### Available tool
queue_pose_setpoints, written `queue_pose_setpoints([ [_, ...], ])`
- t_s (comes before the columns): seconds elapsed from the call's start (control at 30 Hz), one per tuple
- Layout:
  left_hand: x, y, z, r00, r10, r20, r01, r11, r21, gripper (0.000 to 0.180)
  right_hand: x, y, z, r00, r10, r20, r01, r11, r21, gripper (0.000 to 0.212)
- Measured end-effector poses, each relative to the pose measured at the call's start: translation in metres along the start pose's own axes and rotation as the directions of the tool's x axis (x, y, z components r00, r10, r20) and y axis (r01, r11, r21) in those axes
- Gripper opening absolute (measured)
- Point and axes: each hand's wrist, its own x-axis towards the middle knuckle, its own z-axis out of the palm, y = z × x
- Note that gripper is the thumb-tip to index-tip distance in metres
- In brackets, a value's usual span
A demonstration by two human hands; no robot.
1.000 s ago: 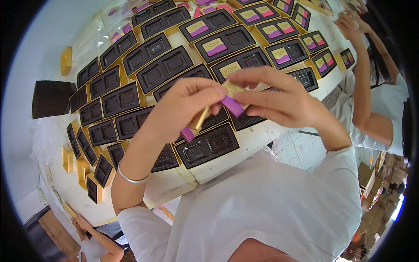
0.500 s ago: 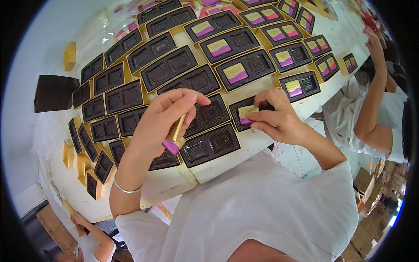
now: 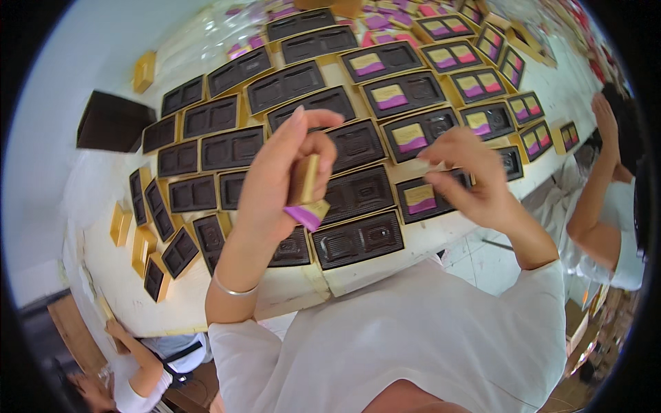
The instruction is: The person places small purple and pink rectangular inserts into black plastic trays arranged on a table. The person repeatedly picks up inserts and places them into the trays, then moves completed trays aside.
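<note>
My left hand (image 3: 274,168) is closed around a few small, flat gold-and-purple packets (image 3: 307,206), held above the rows of boxes. One packet's purple end sticks out under the fingers. My right hand (image 3: 476,180), slightly blurred, hovers over the near right boxes with thumb and fingers apart, and nothing shows in it. Just below it, a gold-and-purple packet (image 3: 419,197) lies in the left compartment of a gold box with a black two-compartment tray (image 3: 450,199). Its right compartment is partly hidden by my hand. Beside it, nearest to me, is a box with a bare black tray (image 3: 358,239).
Many similar boxes cover the white table (image 3: 186,303); those at the right hold gold-and-purple and gold-and-pink packets (image 3: 487,84). Loose packets (image 3: 385,19) are heaped at the far side. A dark stack of trays (image 3: 113,122) stands left. Other people work at both sides.
My right hand has let go of the packet in the near right box and lifted away to the right. My left hand still holds its packets. The whole view has shifted somewhat.
</note>
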Motion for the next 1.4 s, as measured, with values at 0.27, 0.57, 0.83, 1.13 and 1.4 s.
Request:
queue_pose_setpoints([
  [0.27, -0.007, -0.004, -0.005, 0.960, 0.258, -0.108, -0.227, 0.944, 0.238, 0.059, 0.071, -0.025, 0.060, 0.891, -0.412, 0.189, 0.435, 0.895, -0.101, 0.039],
  [0.57, -0.033, 0.024, -0.029, 0.970, 0.197, -0.140, -0.177, 0.973, 0.147, 0.037, 0.094, -0.023, 0.069, 0.907, -0.379, 0.183, 0.354, 0.922, 0.157, 0.044],
  [0.83, -0.033, 0.022, -0.043, 0.949, 0.163, -0.271, -0.202, 0.972, -0.120, 0.035, 0.134, 0.011, 0.070, 0.899, -0.431, 0.079, 0.438, 0.891, -0.119, 0.033],
  [1.13, -0.036, 0.031, -0.050, 0.950, 0.223, -0.218, -0.257, 0.956, -0.142, 0.033, 0.239, 0.151, 0.079, 0.934, -0.258, 0.248, 0.335, 0.874, -0.351, 0.018],
  [1.4, -0.040, 0.034, -0.055, 0.946, 0.225, -0.235, -0.278, 0.934, -0.226, 0.027, 0.263, 0.158, 0.099, 0.988, 0.065, 0.138, -0.012, 0.936, -0.352, 0.016],
])
